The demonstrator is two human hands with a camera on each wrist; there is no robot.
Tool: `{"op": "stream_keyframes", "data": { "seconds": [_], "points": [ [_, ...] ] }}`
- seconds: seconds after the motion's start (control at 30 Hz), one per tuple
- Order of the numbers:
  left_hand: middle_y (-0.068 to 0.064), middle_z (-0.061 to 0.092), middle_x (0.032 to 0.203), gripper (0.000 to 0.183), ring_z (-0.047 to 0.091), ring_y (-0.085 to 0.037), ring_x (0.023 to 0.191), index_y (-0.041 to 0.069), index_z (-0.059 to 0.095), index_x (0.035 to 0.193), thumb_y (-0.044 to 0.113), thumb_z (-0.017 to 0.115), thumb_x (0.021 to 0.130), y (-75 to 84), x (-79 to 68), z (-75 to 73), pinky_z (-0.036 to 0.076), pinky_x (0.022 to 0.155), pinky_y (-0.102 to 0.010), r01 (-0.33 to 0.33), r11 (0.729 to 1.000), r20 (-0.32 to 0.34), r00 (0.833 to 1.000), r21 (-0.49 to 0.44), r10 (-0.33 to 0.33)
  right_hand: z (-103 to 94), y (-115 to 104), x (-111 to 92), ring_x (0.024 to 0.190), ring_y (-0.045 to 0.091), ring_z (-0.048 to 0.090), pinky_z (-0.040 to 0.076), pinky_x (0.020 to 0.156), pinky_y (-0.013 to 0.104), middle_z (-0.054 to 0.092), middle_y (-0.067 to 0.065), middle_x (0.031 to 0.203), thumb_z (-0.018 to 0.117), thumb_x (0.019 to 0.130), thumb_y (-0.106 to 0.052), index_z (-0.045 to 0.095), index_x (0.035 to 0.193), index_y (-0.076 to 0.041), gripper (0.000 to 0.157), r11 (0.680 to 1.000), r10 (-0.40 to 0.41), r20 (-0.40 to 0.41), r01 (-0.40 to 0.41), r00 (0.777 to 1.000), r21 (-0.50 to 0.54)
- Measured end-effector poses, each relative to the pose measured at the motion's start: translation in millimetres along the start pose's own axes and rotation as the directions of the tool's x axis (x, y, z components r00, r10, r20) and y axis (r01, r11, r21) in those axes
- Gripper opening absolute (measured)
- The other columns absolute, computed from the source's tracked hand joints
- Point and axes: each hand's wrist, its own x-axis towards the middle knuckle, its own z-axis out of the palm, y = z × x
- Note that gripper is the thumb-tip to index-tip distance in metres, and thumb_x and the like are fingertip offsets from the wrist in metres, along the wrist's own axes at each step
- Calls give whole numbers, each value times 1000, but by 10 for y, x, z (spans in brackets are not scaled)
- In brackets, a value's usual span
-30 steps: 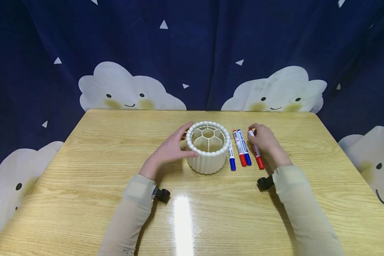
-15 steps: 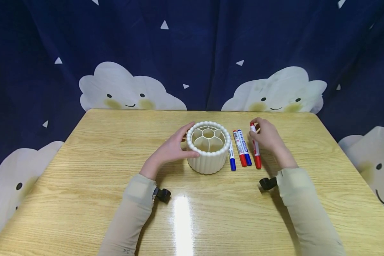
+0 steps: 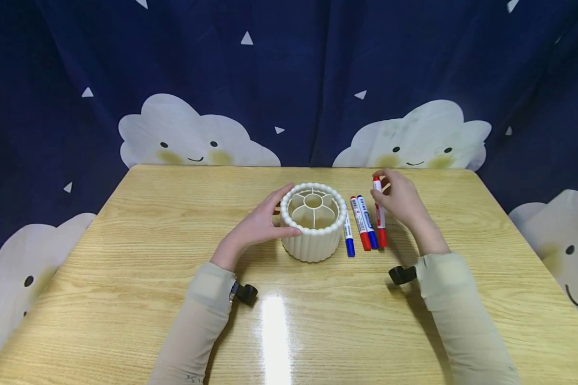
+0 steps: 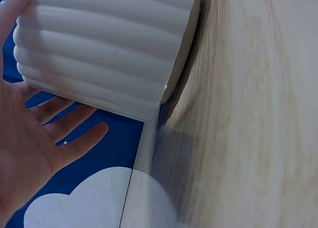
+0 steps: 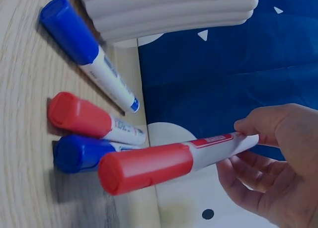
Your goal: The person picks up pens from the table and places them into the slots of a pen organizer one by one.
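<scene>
A cream fluted pen holder (image 3: pixel 312 247) with a beaded rim and a divided inside stands upright on the table. My left hand (image 3: pixel 255 223) holds its left side, thumb on the near side and a finger on the far side; in the left wrist view (image 4: pixel 30 148) some fingers are spread beside its wall. My right hand (image 3: pixel 404 203) pinches a red-capped marker (image 5: pixel 149 169) by its rear end, its red cap pointing towards me. Beside that marker lie another red marker (image 3: pixel 360 222), a blue marker (image 3: pixel 368 222) and a second blue marker (image 3: pixel 349 232) close to the holder.
The wooden table (image 3: pixel 139 256) ends at a dark blue curtain (image 3: pixel 289 80) with white clouds. A black wrist camera (image 3: pixel 244 293) is strapped to the left wrist and another black camera (image 3: pixel 402 275) to the right. Light glares on the near tabletop.
My right hand has lifted the red marker and shifted it away from me and slightly left, closer to the paired markers. The left hand and the pen holder have stayed in place.
</scene>
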Motion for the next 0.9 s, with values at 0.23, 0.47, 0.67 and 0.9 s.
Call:
{"op": "stream_keyframes", "data": {
  "seconds": [0.23, 0.47, 0.67, 0.9],
  "points": [
    [-5, 21, 137, 92, 37, -17, 114, 20, 14, 137, 33, 71, 66, 86, -33, -17, 38, 90, -35, 2, 1000, 11, 1000, -22, -2, -21, -101, -19, 72, 22, 51, 46, 58, 34, 52, 10, 92, 54, 81, -18, 47, 113, -6, 35, 998, -32, -82, 36, 996, 44],
    [-5, 21, 137, 91, 34, -17, 116, 22, 14, 137, 34, 71, 66, 88, -33, -8, 36, 92, -39, 6, 1000, 5, 1000, -24, -6, -54, -163, -12, 74, 22, 54, 47, 60, 36, 53, 10, 96, 53, 81, -20, 48, 114, -8, 35, 993, -80, -147, 92, 986, 77],
    [-5, 21, 137, 92, 36, -19, 114, 18, 15, 137, 33, 72, 66, 92, -30, -6, 37, 90, -35, 11, 1000, 3, 1000, -23, -11, -72, -212, -6, 75, 17, 53, 48, 62, 30, 52, 6, 98, 55, 81, -23, 49, 114, -10, 36, 979, -136, -242, 167, 961, 114],
    [-5, 23, 136, 91, 40, -20, 111, 21, 15, 137, 33, 71, 66, 105, -26, -5, 39, 88, -30, 13, 1000, 3, 1000, -15, -13, -103, -293, 35, 76, 11, 54, 45, 59, 12, 53, 1, 94, 58, 80, -24, 52, 113, -13, 36, 960, -194, -371, 254, 908, 120]
  ]
}}
